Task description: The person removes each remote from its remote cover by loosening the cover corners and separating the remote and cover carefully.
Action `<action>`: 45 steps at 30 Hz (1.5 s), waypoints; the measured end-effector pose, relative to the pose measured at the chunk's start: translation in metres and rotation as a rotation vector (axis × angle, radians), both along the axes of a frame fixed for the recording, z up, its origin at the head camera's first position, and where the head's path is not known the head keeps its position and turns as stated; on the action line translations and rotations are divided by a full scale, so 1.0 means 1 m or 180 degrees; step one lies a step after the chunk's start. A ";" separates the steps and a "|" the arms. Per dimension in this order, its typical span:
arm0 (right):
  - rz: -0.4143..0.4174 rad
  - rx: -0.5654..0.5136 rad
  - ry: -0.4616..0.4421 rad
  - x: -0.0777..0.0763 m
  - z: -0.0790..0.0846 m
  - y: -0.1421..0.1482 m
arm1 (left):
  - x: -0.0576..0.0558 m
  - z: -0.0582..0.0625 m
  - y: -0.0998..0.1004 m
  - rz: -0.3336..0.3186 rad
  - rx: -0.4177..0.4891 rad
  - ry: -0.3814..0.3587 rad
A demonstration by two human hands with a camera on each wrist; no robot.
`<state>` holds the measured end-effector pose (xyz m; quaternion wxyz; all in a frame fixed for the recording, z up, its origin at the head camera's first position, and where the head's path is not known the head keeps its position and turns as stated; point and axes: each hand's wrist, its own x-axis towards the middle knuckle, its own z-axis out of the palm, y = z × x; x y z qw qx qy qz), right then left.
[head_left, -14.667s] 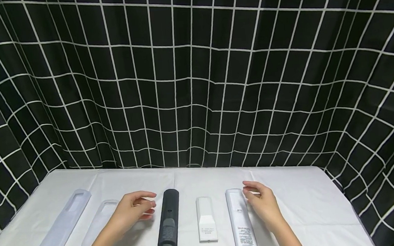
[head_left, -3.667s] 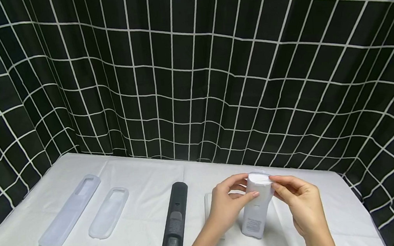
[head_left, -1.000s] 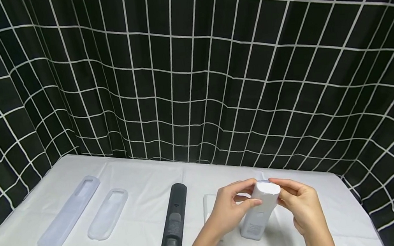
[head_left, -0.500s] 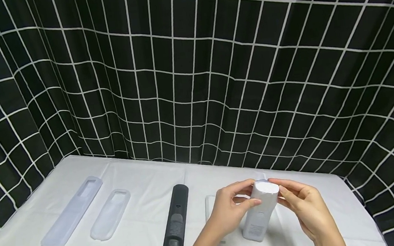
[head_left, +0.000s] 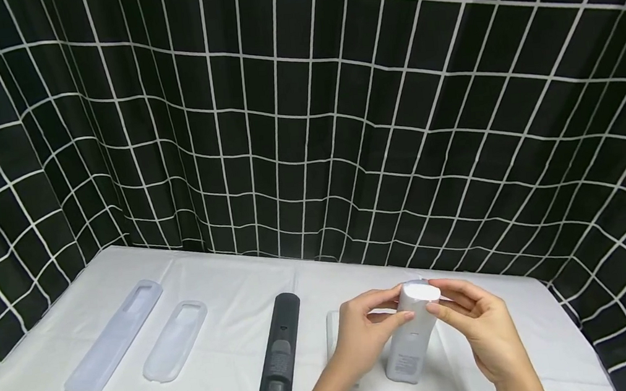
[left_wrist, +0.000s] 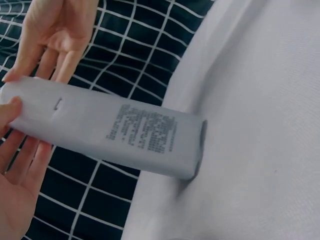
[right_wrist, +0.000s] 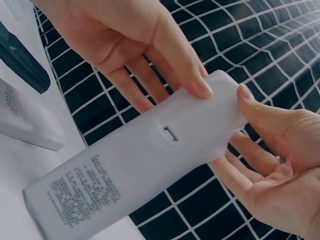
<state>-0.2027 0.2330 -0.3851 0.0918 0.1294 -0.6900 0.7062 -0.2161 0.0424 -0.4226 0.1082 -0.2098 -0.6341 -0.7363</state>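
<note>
A white remote control (head_left: 411,343) stands tilted on its lower end on the white tablecloth, its printed back towards me. A thin translucent cover (right_wrist: 142,167) is around its body. My left hand (head_left: 359,330) grips the upper end from the left, thumb on the back and fingers behind. From the right, my right hand (head_left: 483,323) pinches the same end, its thumb at the top edge. In the left wrist view the lower end of the remote (left_wrist: 100,120) meets the cloth. Beside my left hand lies a smaller white remote (head_left: 331,327), partly hidden by that hand.
A black remote (head_left: 279,350) lies face down left of the hands. Farther left are two translucent remote covers, a long cover (head_left: 114,337) and a shorter cover (head_left: 176,341). A black curtain with a white grid (head_left: 307,127) hangs behind the table (head_left: 224,389).
Earlier the hands were apart and the white remote lay flat. Now both hold it raised in a translucent cover. In the last half second my right thumb has moved onto its back near the top.
</note>
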 end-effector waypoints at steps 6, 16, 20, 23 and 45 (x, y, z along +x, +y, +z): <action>-0.0151 -0.0052 0.0065 -0.002 -0.003 -0.008 | -0.001 -0.004 0.004 0.0279 -0.0088 0.0281; -0.0241 -0.0055 0.0078 -0.004 -0.004 -0.011 | 0.000 -0.007 0.010 0.0750 -0.0235 0.0864; -0.0213 -0.0012 0.0084 -0.003 -0.003 -0.010 | 0.001 -0.008 0.011 0.0917 -0.0275 0.1103; -0.0196 0.0067 0.0091 -0.003 -0.002 -0.009 | 0.002 -0.008 0.011 0.0951 -0.0369 0.1160; -0.0285 0.0302 -0.0005 -0.004 -0.001 -0.016 | 0.004 -0.006 0.010 0.1179 -0.1064 0.1295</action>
